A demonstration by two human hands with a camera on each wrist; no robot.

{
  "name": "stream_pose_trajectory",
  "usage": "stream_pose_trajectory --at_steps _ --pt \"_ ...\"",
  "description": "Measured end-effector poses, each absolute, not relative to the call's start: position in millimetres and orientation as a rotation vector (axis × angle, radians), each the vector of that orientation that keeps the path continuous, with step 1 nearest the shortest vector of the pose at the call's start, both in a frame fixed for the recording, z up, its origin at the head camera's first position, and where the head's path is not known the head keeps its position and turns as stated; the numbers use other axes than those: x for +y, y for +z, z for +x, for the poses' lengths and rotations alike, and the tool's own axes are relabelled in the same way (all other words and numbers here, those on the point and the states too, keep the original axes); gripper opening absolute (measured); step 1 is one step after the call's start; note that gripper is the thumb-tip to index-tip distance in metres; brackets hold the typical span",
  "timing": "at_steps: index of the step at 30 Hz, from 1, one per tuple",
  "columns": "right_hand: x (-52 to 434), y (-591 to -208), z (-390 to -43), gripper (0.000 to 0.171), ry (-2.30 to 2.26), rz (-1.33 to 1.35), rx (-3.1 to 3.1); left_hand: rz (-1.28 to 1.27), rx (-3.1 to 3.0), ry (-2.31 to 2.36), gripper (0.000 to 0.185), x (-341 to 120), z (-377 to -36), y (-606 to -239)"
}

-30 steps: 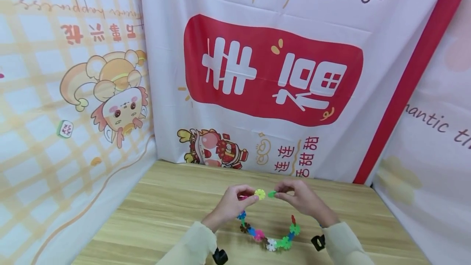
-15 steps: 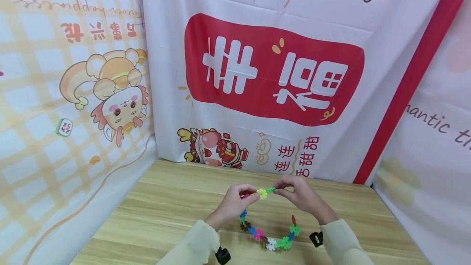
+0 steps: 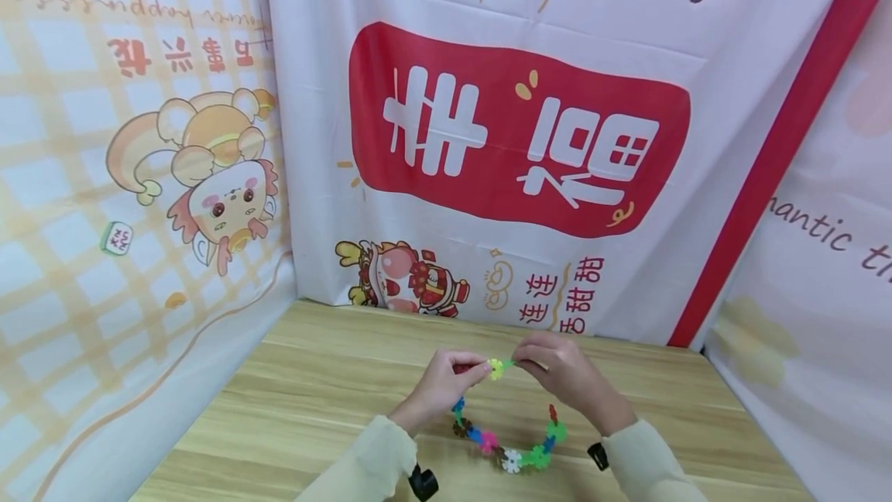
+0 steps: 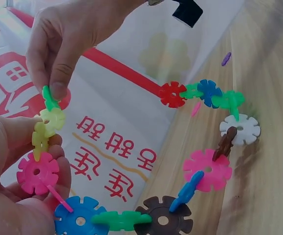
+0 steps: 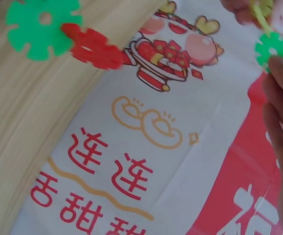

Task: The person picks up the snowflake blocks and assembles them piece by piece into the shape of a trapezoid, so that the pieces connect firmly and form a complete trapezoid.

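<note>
Head view with both wrist views. The left hand (image 3: 440, 384) pinches the upper left end of a curved chain of multicoloured plastic snowflake discs (image 3: 512, 444), its grip closed on a pink disc (image 4: 36, 171) and the yellow-green disc (image 3: 495, 367) slotted above it. The right hand (image 3: 563, 374) pinches a small loose green plastic snowflake disc (image 4: 48, 98) between thumb and forefinger, its grip closed on that piece. In the left wrist view the green disc touches the rim of the yellow-green disc; whether it is fully seated in the slot cannot be told.

Compared with one second earlier, the gap between the green disc and the yellow-green disc has closed: the two were apart then, met half a second ago, and are now pressed closer, with the hands nearer each other and slightly higher in the frame. The rest of the chain hangs in the same arc as before, running through blue, brown, pink, white and green discs to a free red disc (image 3: 554, 413) at its right end, below the right wrist. The chain's lowest part lies near the wooden tabletop (image 3: 313, 401); contact cannot be told.

Behind the tabletop hangs a white printed cloth backdrop with a red panel (image 3: 519, 138).
</note>
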State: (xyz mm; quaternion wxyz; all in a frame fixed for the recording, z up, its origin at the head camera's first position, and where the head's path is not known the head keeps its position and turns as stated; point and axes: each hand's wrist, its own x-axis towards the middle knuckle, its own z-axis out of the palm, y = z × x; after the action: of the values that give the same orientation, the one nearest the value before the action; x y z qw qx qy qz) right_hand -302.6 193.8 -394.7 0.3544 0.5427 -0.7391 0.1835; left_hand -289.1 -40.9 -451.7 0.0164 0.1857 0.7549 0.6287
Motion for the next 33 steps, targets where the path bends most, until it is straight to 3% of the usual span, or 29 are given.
stream_pose_trajectory --at_steps 10,15,24,33 --pt "193 -407 -299 0.024 0.447 1.375 -1.928 0.542 2.342 1.926 0.022 -34 -288 -451" --pt "208 -401 -301 0.024 0.481 1.339 -2.092 0.595 2.336 1.834 0.032 -33 -288 -450" --pt "285 -396 -290 0.017 0.345 1.013 -2.728 0.585 2.374 1.794 0.044 -41 -288 -458" --pt "352 -454 -295 0.027 0.36 0.833 -2.954 0.626 2.428 1.789 0.037 -41 -290 -454"
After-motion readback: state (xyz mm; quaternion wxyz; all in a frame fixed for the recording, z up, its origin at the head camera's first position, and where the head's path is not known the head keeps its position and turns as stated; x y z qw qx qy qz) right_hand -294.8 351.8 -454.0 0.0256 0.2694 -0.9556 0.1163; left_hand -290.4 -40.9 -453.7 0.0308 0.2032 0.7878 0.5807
